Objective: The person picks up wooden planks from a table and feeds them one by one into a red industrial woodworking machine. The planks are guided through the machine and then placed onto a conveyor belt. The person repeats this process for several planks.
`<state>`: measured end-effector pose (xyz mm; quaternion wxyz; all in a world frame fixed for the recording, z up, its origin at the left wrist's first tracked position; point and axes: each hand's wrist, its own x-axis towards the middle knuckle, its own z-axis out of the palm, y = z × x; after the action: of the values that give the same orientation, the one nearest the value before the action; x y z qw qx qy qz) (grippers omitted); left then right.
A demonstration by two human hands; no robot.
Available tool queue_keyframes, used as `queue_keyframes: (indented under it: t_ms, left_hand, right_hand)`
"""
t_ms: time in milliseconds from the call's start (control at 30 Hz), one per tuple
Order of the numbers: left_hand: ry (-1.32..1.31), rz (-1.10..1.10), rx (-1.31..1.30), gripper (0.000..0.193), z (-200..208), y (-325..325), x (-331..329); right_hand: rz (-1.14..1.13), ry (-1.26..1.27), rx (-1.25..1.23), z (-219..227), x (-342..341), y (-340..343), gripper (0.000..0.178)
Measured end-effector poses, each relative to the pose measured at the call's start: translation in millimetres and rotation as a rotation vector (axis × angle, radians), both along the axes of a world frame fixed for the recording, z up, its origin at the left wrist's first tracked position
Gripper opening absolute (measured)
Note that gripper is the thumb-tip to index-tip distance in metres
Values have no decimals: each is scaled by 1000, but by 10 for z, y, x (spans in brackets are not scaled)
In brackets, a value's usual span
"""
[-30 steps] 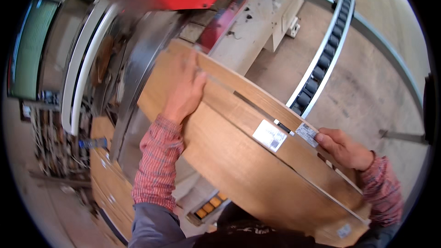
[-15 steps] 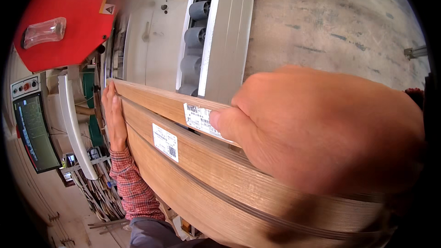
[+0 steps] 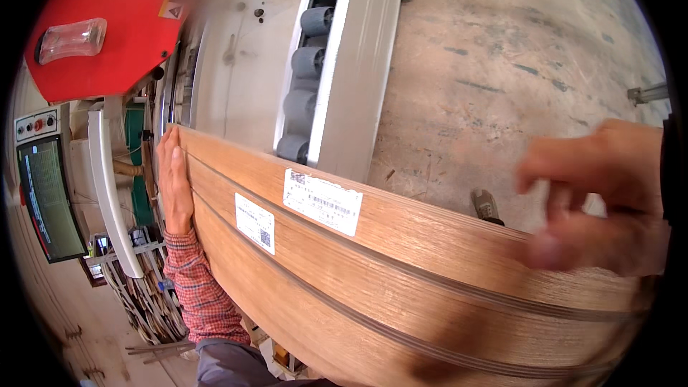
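Note:
Three wood-grain boards [image 3: 423, 279] lie side by side across the lower middle, their long edges together. White printed labels are stuck on two of them: one label [image 3: 322, 201] on the far board, another label [image 3: 255, 223] on the middle one. At the boards' left end, my left hand [image 3: 174, 186] grips the ends, fingers on the far corner and palm along the edge. On the right, my right hand [image 3: 602, 197] hovers over the far board's edge, blurred, with its fingers apart and nothing seen in them.
Beyond the boards runs a metal conveyor rail [image 3: 358, 64] with grey rollers [image 3: 308, 62]. A red machine cover [image 3: 122, 0] bearing a clear bottle [image 3: 73, 41] stands far left. Below it is a screen [image 3: 50, 197] beside a white curved bar [image 3: 113, 193]. A shoe [image 3: 484, 204] shows past the boards.
My right hand has left the far board's label and moved right, its fingers opening. The far board now lies flush with the middle one, their gap closed. My left hand stays at the end.

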<state>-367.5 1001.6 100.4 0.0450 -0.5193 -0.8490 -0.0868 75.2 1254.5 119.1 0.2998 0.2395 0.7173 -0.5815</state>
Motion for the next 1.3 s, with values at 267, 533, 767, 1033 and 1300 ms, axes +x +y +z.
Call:
queue_keyframes:
  t_ms: [267,533,767,1033,1300]
  left_hand:
    - [-79,-60,51,59,30,67,-74]
    - [-118,-21,79,56,29,-26,-173]
    - [-65,-70,156,48,-79,100,-236]
    - [282,-119,99,43,-341,-81,-248]
    - [86,81,229,50,-121,40,158]
  right_hand:
    - [-145,-59,77,-215,1092,-329,27]
    - [-215,-19,251,-380,1493,-237,19]
    - [-377,204,801,340,1389,-494,16]
    - [-109,779,498,535,-1026,-625,23]
    - [45,405,210,-347,-2751,-572,49]
